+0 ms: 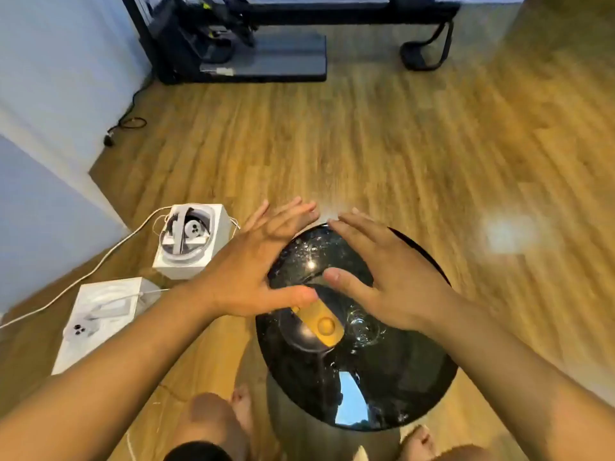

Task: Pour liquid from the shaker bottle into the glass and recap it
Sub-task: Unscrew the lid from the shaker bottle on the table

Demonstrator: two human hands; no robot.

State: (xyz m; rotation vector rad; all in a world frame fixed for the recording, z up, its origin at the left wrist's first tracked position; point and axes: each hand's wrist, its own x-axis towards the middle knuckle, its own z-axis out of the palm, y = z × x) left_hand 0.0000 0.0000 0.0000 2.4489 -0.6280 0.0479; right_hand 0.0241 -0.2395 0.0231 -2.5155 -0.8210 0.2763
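The left hand (263, 261) and right hand (392, 277) hover with fingers spread wide, holding nothing, over the round black table (416, 394), where the shaker bottle (324, 326) stands upright, lid skyward, its yellow cap strip slanting far-left to near-right, with the glass (364, 327) just right of it.

I am seeing the shaker bottle (324, 326) sitting on the table (416, 377) just left of the glass (364, 327), the left hand (266, 261) and right hand (392, 277) hovering side by side above them, while a near box (103, 321) and a far box (191, 241) are lying on the floor (399, 144) to the table's left.
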